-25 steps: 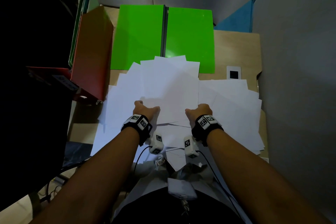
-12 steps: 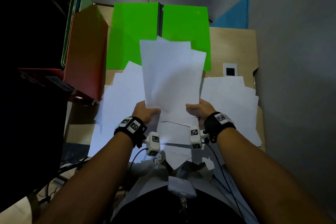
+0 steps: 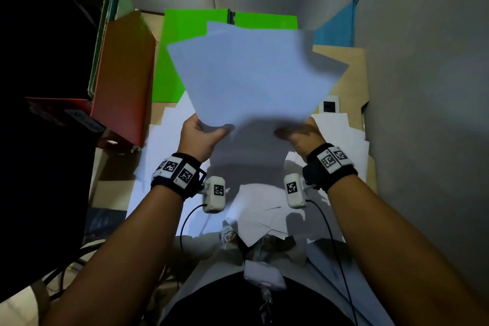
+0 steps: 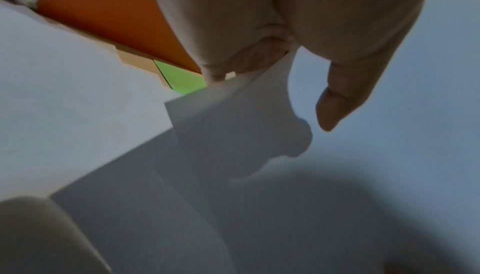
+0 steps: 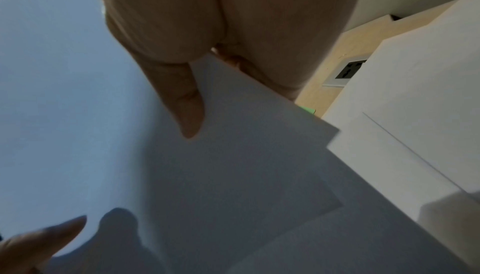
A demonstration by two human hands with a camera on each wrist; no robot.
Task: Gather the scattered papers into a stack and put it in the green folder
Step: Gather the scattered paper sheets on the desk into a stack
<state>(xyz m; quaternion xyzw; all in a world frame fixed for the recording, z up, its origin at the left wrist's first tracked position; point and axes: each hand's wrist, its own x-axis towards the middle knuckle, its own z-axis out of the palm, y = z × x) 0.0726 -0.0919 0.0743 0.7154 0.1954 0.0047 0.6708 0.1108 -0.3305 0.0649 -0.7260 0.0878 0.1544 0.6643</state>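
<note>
The papers (image 3: 251, 74) you've lifted hang fanned above the surface (image 3: 341, 61), their lower edge pinched by your left hand (image 3: 201, 135) and right hand (image 3: 301, 135); more sheets (image 3: 341, 137) lie scattered below, and the green folder (image 3: 182, 42) lies open beyond, walls close on both sides.

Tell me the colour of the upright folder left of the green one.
Orange-red; the upright folder stands left of the green folder, clearest in the head view.

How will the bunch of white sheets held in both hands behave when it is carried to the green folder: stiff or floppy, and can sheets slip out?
The bunch of sheets, held only at its near edge by the left hand and right hand, will probably flop. Its fanned, uneven edges suggest sheets could slide apart. It looks light.
</note>
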